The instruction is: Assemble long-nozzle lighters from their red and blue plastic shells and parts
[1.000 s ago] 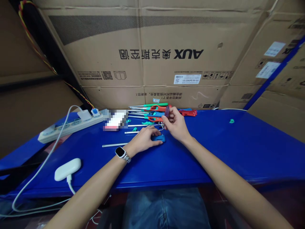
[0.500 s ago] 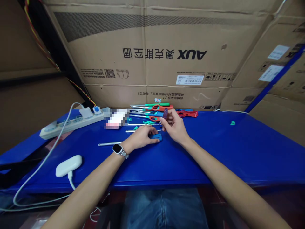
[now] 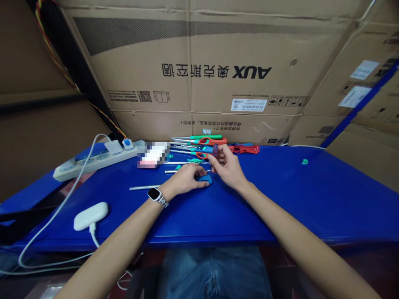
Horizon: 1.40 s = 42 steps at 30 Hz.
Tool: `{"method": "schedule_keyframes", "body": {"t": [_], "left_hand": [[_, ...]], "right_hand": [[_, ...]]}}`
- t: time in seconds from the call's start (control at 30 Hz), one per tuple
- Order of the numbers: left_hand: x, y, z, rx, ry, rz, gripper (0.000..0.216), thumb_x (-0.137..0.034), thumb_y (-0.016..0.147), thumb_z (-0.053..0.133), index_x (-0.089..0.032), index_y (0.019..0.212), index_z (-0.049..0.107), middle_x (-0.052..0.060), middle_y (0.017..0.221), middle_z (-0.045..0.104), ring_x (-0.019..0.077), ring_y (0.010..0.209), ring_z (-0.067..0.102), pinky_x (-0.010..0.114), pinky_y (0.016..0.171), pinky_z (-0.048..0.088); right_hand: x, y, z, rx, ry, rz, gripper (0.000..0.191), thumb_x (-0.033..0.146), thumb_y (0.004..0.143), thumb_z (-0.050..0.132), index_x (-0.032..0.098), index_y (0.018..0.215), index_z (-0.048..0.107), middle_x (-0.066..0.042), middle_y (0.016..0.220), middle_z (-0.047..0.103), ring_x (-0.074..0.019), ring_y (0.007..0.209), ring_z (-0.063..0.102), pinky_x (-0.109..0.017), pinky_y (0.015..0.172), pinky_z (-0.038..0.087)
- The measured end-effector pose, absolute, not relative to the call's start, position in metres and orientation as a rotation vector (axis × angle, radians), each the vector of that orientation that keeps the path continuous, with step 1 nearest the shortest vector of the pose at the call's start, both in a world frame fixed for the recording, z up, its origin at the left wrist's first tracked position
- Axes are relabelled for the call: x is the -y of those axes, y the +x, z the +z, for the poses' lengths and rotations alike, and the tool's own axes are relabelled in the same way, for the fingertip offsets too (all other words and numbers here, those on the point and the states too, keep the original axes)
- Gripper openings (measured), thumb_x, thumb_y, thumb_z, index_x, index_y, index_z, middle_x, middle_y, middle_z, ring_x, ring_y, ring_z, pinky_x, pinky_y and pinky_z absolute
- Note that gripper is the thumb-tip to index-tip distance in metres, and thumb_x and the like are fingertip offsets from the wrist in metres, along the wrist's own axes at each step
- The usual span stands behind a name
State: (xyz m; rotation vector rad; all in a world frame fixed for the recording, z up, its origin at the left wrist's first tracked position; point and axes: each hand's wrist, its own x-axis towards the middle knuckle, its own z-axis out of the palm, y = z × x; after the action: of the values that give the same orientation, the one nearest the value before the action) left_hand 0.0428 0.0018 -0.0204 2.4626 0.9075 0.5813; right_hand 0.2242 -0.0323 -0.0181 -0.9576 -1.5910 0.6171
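Just above the middle of the frame, the left hand (image 3: 186,179) lay curled over a blue lighter handle (image 3: 205,179), fingers pressed together and holding it down on the blue table (image 3: 280,195). Touching it on the right, the right hand (image 3: 227,166) pinched a small purple piece (image 3: 215,150) upright between thumb and fingertips. A row of long-nozzle lighters (image 3: 202,145) lay just behind.

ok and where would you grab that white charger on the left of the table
Take the white charger around its middle from above, fingers across the narrow width. It lies flat on the blue table, and its cable leaves the near end, so probably stay clear of that.
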Motion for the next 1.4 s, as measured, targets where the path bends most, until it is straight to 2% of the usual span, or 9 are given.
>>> {"method": "schedule_keyframes", "body": {"t": [0.77,0.93,1.0,1.13,1.27,1.4], "left_hand": [[-0.004,0.04,-0.022,-0.892,2.476,0.602,0.031,-0.042,0.074,0.077,-0.019,0.094,0.071,0.006,0.09,0.073,0.023,0.084,0.066,0.033,0.076,0.05],[-0.005,0.038,0.0,-0.843,2.297,0.906,0.029,-0.044,0.084,0.066,-0.018,0.098,0.07,0.007,0.098,0.072,0.0207,0.091,0.065,0.033,0.083,0.05],[-0.005,0.043,0.018,-0.839,2.2,1.076,0.028,-0.044,0.087,0.064,-0.017,0.094,0.068,0.006,0.093,0.071,0.0183,0.086,0.064,0.031,0.078,0.049],[-0.008,0.061,0.043,-0.73,2.131,1.224,0.028,-0.043,0.082,0.07,-0.015,0.084,0.067,0.003,0.081,0.069,0.0141,0.075,0.062,0.026,0.07,0.048],[-0.012,0.077,0.041,-0.684,2.038,1.309,0.027,-0.04,0.081,0.073,-0.015,0.076,0.065,0.001,0.072,0.066,0.0115,0.066,0.059,0.024,0.063,0.046],[-0.012,0.08,0.029,-0.685,1.953,1.378,0.027,-0.041,0.08,0.074,-0.016,0.074,0.066,0.001,0.072,0.066,0.0116,0.065,0.059,0.025,0.062,0.047]], "right_hand": [[0.033,0.224,-0.017,1.63,-1.001,0.601,0.027,0.044,0.088,0.061,0.024,0.09,0.043,0.003,0.072,0.055,-0.0119,0.055,0.054,-0.025,0.052,0.048],[0.034,0.224,-0.015,1.625,-1.009,0.608,0.026,0.043,0.088,0.061,0.024,0.089,0.044,0.002,0.072,0.056,-0.0119,0.057,0.055,-0.024,0.052,0.048],[0.035,0.223,-0.014,1.627,-0.999,0.62,0.027,0.043,0.087,0.063,0.024,0.088,0.044,0.003,0.071,0.055,-0.0119,0.057,0.055,-0.024,0.051,0.047],[0.035,0.223,-0.013,1.633,-0.996,0.617,0.029,0.045,0.087,0.063,0.024,0.085,0.042,0.004,0.069,0.053,-0.0121,0.056,0.054,-0.024,0.05,0.046],[0.034,0.223,-0.015,1.65,-1.007,0.592,0.029,0.046,0.089,0.06,0.024,0.085,0.042,0.004,0.069,0.052,-0.0123,0.055,0.053,-0.025,0.051,0.047],[0.033,0.223,-0.016,1.666,-1.014,0.58,0.027,0.046,0.089,0.06,0.024,0.087,0.045,0.003,0.07,0.053,-0.0125,0.056,0.052,-0.025,0.051,0.046]]}}
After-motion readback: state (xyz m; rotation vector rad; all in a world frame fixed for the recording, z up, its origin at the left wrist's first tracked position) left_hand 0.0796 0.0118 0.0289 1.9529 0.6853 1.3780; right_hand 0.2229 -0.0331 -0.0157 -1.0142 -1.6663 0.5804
